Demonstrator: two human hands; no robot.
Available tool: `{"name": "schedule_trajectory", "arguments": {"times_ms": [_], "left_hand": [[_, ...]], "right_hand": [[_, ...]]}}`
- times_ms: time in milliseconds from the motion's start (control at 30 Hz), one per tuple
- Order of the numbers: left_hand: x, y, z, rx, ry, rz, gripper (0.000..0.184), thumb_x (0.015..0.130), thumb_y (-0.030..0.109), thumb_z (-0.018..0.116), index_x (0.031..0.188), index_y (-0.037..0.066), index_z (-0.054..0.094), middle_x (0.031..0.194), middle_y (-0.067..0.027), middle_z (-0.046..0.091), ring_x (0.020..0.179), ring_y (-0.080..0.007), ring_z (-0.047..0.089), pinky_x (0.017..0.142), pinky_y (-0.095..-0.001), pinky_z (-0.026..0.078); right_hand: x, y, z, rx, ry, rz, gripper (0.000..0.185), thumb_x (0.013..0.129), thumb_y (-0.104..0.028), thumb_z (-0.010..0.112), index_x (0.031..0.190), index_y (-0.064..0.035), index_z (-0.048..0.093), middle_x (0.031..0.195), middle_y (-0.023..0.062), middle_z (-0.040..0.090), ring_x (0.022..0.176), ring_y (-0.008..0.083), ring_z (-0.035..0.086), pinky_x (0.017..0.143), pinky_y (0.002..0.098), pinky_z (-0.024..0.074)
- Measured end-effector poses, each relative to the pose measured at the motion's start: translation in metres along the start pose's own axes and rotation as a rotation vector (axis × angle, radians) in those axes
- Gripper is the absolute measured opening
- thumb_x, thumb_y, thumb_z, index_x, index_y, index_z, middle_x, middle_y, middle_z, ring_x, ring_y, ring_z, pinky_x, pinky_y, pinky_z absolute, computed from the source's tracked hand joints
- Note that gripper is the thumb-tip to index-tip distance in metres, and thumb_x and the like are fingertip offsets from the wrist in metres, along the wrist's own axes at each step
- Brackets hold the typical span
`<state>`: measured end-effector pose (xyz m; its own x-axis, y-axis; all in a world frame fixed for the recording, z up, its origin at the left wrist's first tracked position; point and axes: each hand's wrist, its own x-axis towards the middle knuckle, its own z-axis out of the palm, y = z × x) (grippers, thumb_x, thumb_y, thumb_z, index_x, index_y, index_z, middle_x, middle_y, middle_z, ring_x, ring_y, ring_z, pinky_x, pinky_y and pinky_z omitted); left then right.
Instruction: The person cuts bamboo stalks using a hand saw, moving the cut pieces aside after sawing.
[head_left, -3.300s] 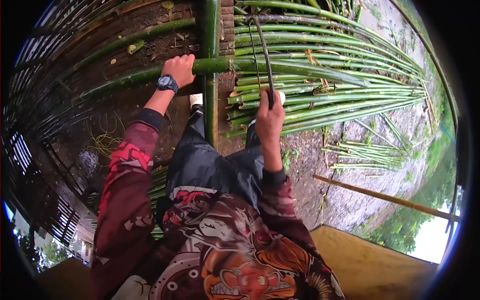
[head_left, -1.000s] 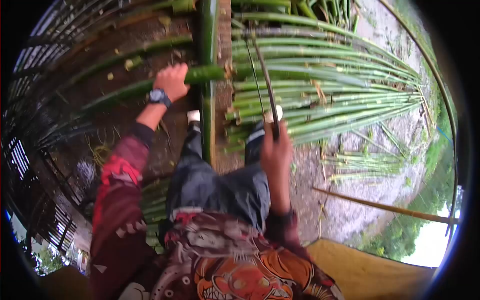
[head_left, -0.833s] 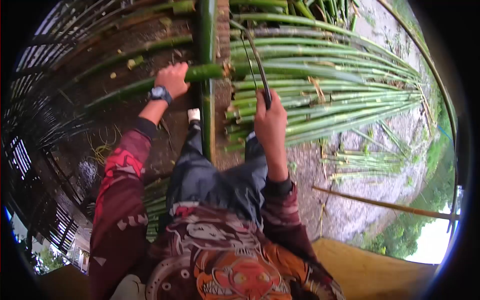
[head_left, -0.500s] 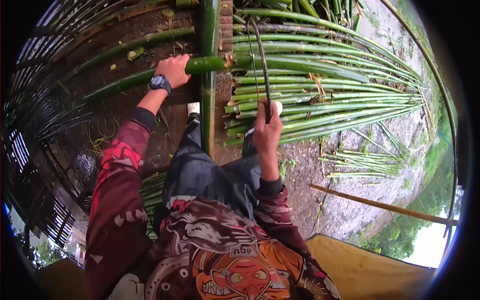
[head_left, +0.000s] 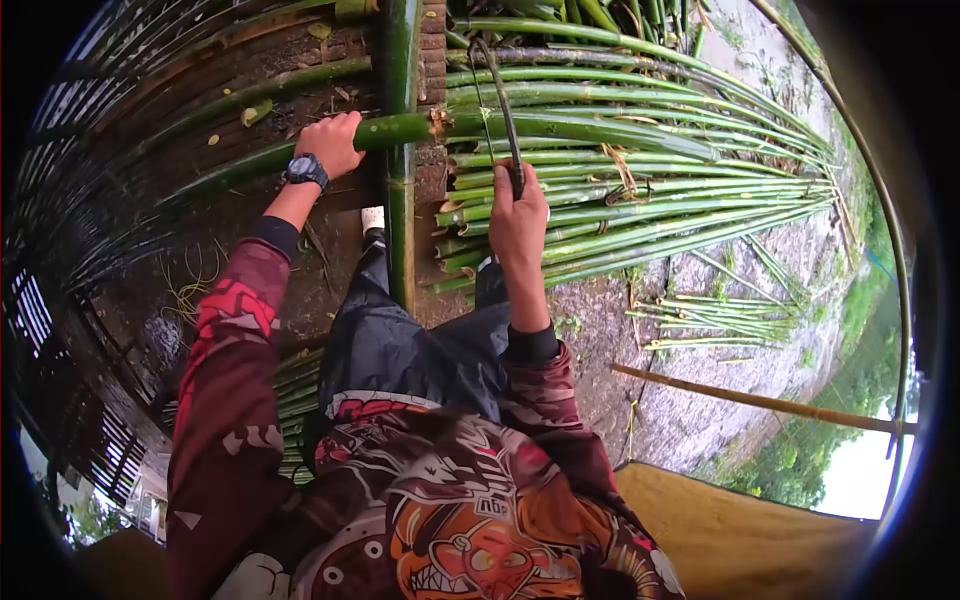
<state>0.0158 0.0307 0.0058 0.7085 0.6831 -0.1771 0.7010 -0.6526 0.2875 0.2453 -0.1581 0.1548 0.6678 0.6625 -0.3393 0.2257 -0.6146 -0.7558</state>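
My left hand (head_left: 332, 143), with a watch (head_left: 306, 170) on its wrist, is closed around a thick green bamboo pole (head_left: 395, 130). This pole lies across an upright-running bamboo rail (head_left: 400, 225) in front of me. My right hand (head_left: 518, 220) is wrapped round the lower end of a bow saw (head_left: 503, 105) with a dark curved frame. The saw's thin blade crosses the pole to the right of a pale, rough node; whether its teeth bite into the bamboo I cannot tell. The handle is mostly hidden by my fingers.
Many cut bamboo poles (head_left: 690, 205) lie fanned out on the right. Shorter pieces (head_left: 715, 320) rest on the wet ground beyond. A slatted bamboo surface (head_left: 432, 60) runs behind the rail. A brown pole (head_left: 750, 398) and a yellow tarp (head_left: 740, 535) are at lower right.
My right hand and the saw have moved up and left along with the view, the hand a little further up. My left hand keeps its grip on the bamboo pole.
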Motion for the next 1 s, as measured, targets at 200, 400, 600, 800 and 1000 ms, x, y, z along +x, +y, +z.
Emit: {"name": "schedule_trajectory", "arguments": {"times_ms": [200,400,600,800,1000], "left_hand": [[-0.011,0.008,0.001,0.052,0.016,-0.018,0.038,0.078,0.031,0.079,0.106,0.013,0.059,0.099,-0.0077,0.07,0.095,-0.0314,0.07,0.079,-0.0461,0.058],[-0.001,0.0,-0.004,0.042,-0.053,-0.038,0.041,0.076,0.029,0.08,0.108,0.013,0.061,0.098,-0.0086,0.07,0.095,-0.0321,0.071,0.079,-0.0481,0.058],[-0.004,0.001,0.006,-0.007,0.013,-0.015,0.034,0.077,0.028,0.078,0.101,0.012,0.06,0.096,-0.0087,0.071,0.09,-0.0317,0.071,0.074,-0.0472,0.059],[-0.025,0.023,-0.002,0.037,0.107,-0.067,0.051,0.068,0.028,0.084,0.113,0.014,0.062,0.112,-0.0044,0.061,0.11,-0.026,0.058,0.088,-0.0419,0.049],[-0.108,0.051,0.009,-0.208,0.223,-0.037,0.075,0.081,0.021,0.074,0.151,0.014,0.046,0.144,-0.0128,0.048,0.141,-0.0365,0.041,0.122,-0.0551,0.027]], "right_hand": [[0.014,-0.028,-0.008,-0.031,-0.11,0.092,0.024,0.104,-0.026,0.059,0.111,-0.0035,0.064,0.083,0.0162,0.067,0.074,0.0293,0.065,0.071,0.0409,0.0504],[0.019,0.011,0.026,-0.039,0.01,-0.011,0.026,0.104,-0.026,0.057,0.115,-0.0033,0.063,0.087,0.021,0.069,0.081,0.0395,0.068,0.075,0.0458,0.0519],[-0.026,0.011,-0.013,-0.032,0.056,0.088,0.023,0.106,-0.022,0.056,0.115,-0.0034,0.066,0.08,0.0171,0.069,0.067,0.0269,0.065,0.061,0.0406,0.0467],[-0.048,-0.031,-0.051,-0.11,-0.134,-0.357,0.025,0.1,-0.016,0.065,0.124,-0.0068,0.07,0.065,0.001,0.056,0.054,0.0065,0.046,0.053,0.0245,0.0374],[0.084,-0.036,0.075,-0.555,-0.323,-1.281,0.035,0.093,-0.038,0.073,0.122,-0.0187,0.068,0.067,0.0031,0.059,0.059,0.0247,0.064,0.052,0.0382,0.0509]]}}
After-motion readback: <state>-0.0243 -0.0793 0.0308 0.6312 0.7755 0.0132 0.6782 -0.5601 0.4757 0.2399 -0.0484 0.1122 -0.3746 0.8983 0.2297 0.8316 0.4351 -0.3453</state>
